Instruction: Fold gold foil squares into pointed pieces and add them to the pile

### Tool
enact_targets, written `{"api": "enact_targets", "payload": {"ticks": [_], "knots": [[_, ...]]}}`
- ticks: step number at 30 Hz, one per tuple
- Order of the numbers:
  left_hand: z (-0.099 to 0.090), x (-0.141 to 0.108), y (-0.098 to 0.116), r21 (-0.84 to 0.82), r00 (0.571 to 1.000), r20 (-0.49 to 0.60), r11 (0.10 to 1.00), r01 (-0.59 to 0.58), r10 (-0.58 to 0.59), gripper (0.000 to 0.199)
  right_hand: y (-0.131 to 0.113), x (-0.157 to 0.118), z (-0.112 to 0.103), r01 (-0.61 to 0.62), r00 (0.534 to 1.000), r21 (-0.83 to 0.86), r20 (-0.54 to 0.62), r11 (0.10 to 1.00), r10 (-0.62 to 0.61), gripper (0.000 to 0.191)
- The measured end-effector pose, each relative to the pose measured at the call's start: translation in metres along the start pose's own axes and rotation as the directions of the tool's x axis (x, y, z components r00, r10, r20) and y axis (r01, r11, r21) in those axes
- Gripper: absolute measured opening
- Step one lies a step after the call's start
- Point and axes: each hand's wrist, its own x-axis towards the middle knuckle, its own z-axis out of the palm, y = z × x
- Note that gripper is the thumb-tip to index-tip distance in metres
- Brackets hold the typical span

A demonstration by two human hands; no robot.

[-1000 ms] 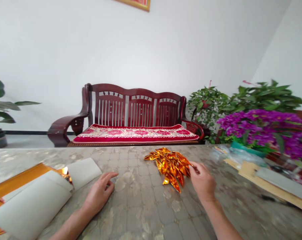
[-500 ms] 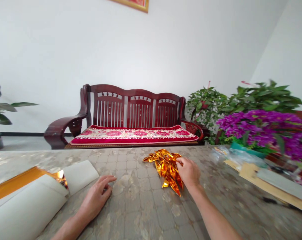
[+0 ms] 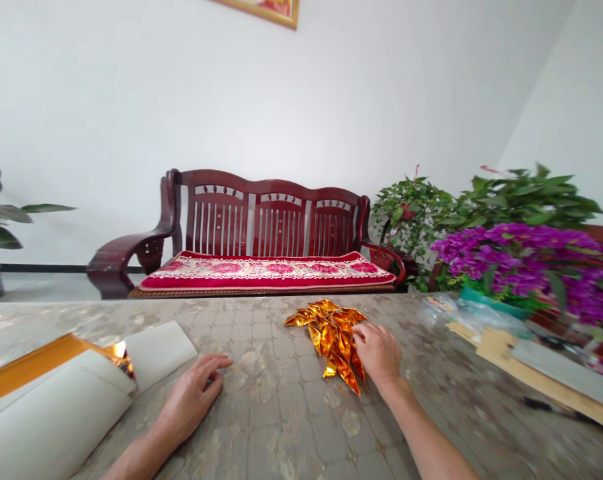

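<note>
Several folded pieces of shiny gold foil paper (image 3: 334, 340) lie heaped on the patterned tabletop (image 3: 281, 413). At the right edge of this heap is my right hand (image 3: 378, 353), its fingers curled and close together against the foil. What the fingertips hold, if anything, is hidden. My left hand (image 3: 194, 390) rests on the table with fingers stretched out, holding nothing. To its left lie gold foil sheets (image 3: 36, 367) with white backs, and a curled white-backed sheet (image 3: 158, 353) reaches close to the hand.
Purple flowers (image 3: 526, 263) in a teal pot, clear plastic wrapping (image 3: 486, 313), a flat board (image 3: 546, 373) and a dark slim object (image 3: 541, 404) are on the right. Beyond the table stands a wooden bench (image 3: 276, 187) with a red patterned cushion (image 3: 266, 272).
My right hand has shifted very slightly beside the foil heap, its fingers now a little more curled. My left hand stays in place.
</note>
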Motion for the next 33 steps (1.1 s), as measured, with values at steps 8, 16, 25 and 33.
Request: {"api": "enact_targets", "payload": {"ticks": [8, 16, 25, 33], "knots": [[-0.001, 0.001, 0.001, 0.005, 1.000, 0.030, 1.000, 0.000, 0.000, 0.031, 0.001, -0.002, -0.005, 0.039, 0.999, -0.027, 0.000, 0.999, -0.039, 0.016], [0.001, 0.000, -0.003, 0.025, 0.999, 0.020, 0.999, -0.030, 0.029, 0.031, 0.001, -0.004, -0.002, 0.073, 0.997, -0.029, 0.009, 0.997, -0.073, 0.017], [0.000, 0.000, -0.002, 0.023, 0.999, 0.027, 0.999, -0.036, 0.036, 0.030, 0.001, -0.007, -0.004, 0.072, 0.996, 0.039, -0.050, 0.997, -0.070, 0.029], [-0.002, 0.001, 0.003, 0.029, 0.999, 0.011, 0.998, -0.050, 0.050, 0.029, -0.043, -0.024, -0.023, 0.203, 0.975, 0.188, -0.130, 0.961, -0.181, 0.038]]}}
